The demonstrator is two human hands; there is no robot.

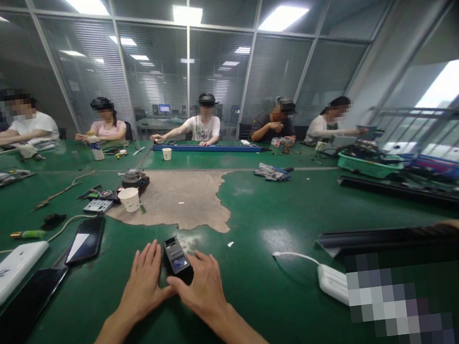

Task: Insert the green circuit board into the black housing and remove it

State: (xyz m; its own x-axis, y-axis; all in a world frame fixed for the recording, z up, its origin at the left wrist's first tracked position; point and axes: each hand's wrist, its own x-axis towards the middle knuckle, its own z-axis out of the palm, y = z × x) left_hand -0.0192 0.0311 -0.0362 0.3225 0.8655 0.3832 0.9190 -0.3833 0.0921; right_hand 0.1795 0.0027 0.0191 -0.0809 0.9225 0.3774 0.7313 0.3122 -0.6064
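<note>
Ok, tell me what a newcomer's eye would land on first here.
Probably the large, ragged pale patch in the middle of the green tabletop, with a paper cup at its left side. Then the small dark device in the foreground, between the left hand and right hand. Across the table, a long blue bar lies before a seated person.

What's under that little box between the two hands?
Green table shows around the box. Whatever is right beneath can't be seen, because the box covers it. The right hand hides some table beside it too.
</note>
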